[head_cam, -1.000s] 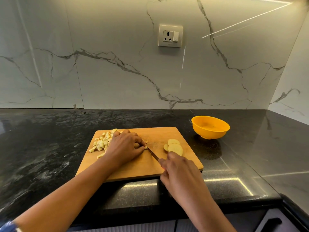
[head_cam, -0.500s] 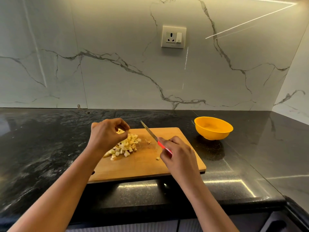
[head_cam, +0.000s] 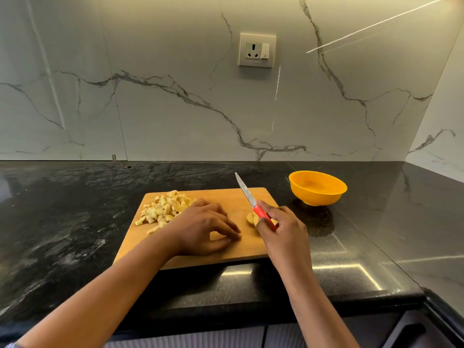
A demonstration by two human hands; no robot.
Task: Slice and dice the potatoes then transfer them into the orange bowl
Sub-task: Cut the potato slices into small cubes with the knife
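Yellow slices [head_cam: 250, 218] beside right fingers [head_cam: 263, 228], knife [head_cam: 251, 199] gripped

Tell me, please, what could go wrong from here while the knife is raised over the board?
1. The left hand lies beside the slices; if the knife in the right hand comes down there, fingertips might be nicked.
2. The dice sit at the board's left edge, so some may roll onto the counter.
3. The bowl stands off the board, across from the dice; pieces may spill in transfer.
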